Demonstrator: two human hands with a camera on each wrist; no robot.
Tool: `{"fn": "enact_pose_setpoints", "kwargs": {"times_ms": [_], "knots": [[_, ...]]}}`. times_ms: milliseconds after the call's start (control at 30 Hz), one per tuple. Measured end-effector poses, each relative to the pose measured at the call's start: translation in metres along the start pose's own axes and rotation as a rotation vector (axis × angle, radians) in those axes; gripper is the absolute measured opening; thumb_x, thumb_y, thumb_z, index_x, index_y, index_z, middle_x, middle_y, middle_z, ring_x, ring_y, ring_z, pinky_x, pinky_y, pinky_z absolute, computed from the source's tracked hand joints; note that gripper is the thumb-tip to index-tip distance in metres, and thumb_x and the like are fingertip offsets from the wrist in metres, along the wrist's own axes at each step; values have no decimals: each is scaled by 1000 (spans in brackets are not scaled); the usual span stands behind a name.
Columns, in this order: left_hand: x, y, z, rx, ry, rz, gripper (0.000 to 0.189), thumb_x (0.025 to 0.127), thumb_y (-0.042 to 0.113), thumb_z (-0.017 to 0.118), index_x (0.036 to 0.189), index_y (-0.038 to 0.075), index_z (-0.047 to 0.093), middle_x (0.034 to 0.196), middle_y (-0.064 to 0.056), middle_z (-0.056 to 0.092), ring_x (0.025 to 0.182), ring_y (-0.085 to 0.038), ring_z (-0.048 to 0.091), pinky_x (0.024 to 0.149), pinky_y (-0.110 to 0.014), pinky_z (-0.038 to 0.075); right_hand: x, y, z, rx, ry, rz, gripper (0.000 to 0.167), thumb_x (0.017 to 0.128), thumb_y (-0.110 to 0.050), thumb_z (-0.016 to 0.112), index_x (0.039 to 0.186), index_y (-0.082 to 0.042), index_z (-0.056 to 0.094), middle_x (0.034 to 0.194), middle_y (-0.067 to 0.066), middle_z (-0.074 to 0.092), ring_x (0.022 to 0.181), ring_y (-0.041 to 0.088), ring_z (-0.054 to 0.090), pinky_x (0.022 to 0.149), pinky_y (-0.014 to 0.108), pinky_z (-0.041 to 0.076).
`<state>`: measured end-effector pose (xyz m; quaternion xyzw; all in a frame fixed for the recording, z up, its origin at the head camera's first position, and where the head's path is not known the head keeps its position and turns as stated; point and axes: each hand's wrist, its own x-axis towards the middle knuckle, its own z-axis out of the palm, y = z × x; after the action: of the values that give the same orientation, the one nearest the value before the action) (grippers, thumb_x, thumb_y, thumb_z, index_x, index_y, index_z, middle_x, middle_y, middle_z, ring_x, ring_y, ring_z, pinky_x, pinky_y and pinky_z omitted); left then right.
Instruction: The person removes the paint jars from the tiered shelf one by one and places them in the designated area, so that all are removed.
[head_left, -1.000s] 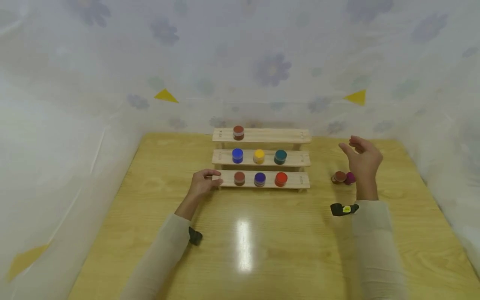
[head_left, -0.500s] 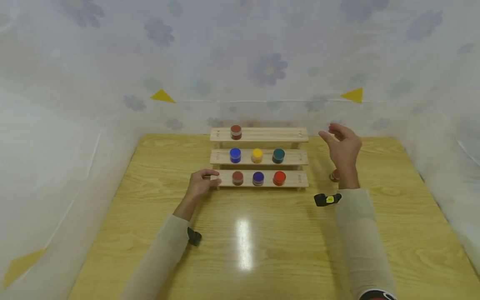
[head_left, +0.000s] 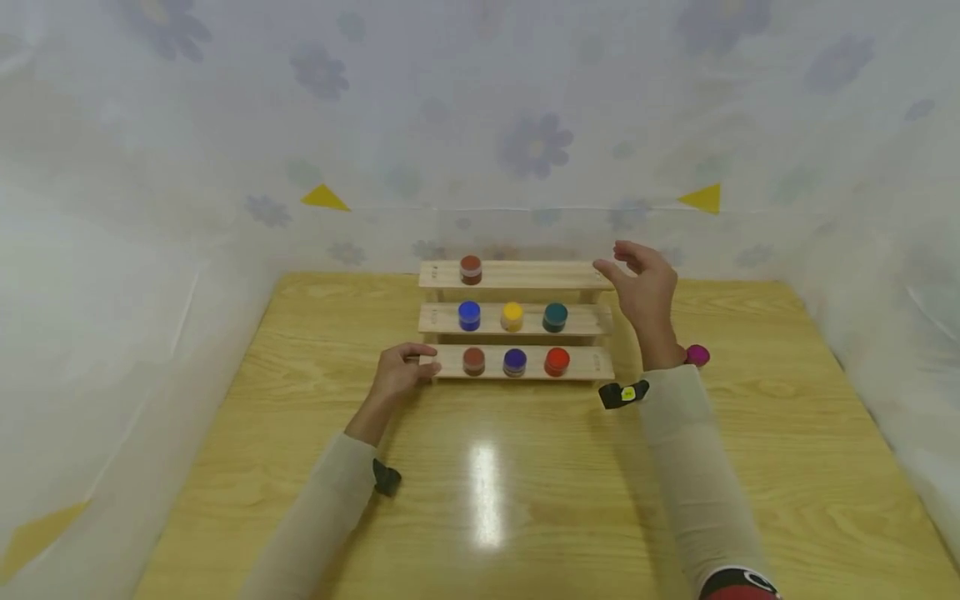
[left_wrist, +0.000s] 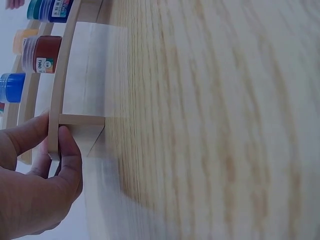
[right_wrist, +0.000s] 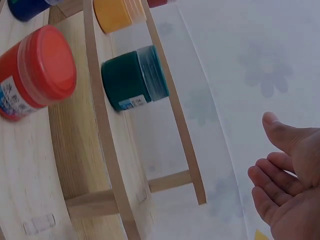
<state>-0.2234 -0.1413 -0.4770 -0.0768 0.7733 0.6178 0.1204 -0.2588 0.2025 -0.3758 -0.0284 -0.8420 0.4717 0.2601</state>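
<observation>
A three-tier wooden rack [head_left: 540,275] stands near the back of the table. My left hand [head_left: 401,371] grips the left end of its lowest shelf, thumb and fingers on either side of the board in the left wrist view. Small paint jars sit on it: a brown jar [head_left: 471,270] on top; a blue jar [head_left: 469,316], a yellow jar [head_left: 512,316] and a green jar [right_wrist: 132,77] in the middle; another brown jar [left_wrist: 46,55], a dark blue jar [head_left: 514,362] and a red jar [right_wrist: 37,72] below. Beside the top shelf's right end, my right hand [head_left: 647,287] is raised, fingers apart, holding nothing.
A magenta-lidded jar [head_left: 697,356] stands on the wooden table [head_left: 765,450] to the right, partly behind my right wrist. White floral sheeting [head_left: 540,100] encloses the back and sides, with yellow triangles stuck to it.
My right hand has moved left from above the loose jars to the top shelf's right end. The brown-lidded loose jar is now hidden behind my wrist. My left hand keeps its grip on the rack.
</observation>
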Motion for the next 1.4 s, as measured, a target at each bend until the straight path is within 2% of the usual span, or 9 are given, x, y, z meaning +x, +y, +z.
{"fn": "enact_pose_setpoints", "kwargs": {"times_ms": [67,300,400,600,733,900,1133,1267,1400], "knots": [[0,0,1,1,13,-2,26,80,5,74,106,1,68,93,-7,67,67,-8,58,73,-27,51,0,-5,6,-6,-24,-6,47,83,-24,73,122,-1,62,122,19,62,112,32,58,103,41,45],[1,-3,10,-32,-24,4,27,80,3,74,106,-2,68,89,-9,70,66,-8,62,69,-26,53,-5,-18,17,-17,-80,-55,46,83,-20,74,123,-1,62,121,19,62,112,33,58,103,43,45],[2,-5,12,-36,-20,12,26,80,2,74,105,-2,68,87,-9,70,65,-8,62,67,-25,53,-5,-23,24,-5,-107,-77,45,83,-19,74,122,-1,62,120,19,62,111,33,59,102,44,45],[3,-5,7,-17,5,-16,26,79,3,75,105,1,69,86,-7,69,67,-14,65,70,-28,55,-6,-32,45,-10,-177,-79,47,84,-22,73,125,-3,61,123,17,62,113,31,58,103,41,45],[3,-2,4,-14,-18,-12,28,81,6,74,108,2,67,91,-9,68,75,-19,68,77,-29,55,-5,-38,55,3,-193,-63,48,83,-23,74,126,-5,61,124,15,62,115,29,58,103,40,44],[4,-1,2,-19,-13,-14,28,81,5,74,108,3,68,93,-10,68,79,-24,69,78,-29,54,-1,-43,69,8,-222,-70,50,82,-25,75,126,-6,61,123,15,62,115,29,57,103,41,44],[2,1,3,-26,-15,-20,28,81,4,74,107,1,67,92,-10,68,74,-17,68,78,-31,54,0,-55,83,9,-254,-68,48,82,-23,75,125,-7,62,121,14,63,114,28,57,101,39,46],[2,2,3,-28,-11,-22,28,81,3,73,108,0,67,96,-15,68,74,-18,68,79,-34,55,-1,-60,91,42,-286,-79,48,82,-22,76,124,-5,62,120,15,63,113,30,57,102,40,46],[2,1,-1,-21,-8,-28,27,82,3,72,109,0,66,95,-14,68,78,-22,68,79,-36,55,-1,-61,103,80,-345,-64,51,81,-24,77,126,-7,61,123,13,62,115,29,56,101,40,46]]}}
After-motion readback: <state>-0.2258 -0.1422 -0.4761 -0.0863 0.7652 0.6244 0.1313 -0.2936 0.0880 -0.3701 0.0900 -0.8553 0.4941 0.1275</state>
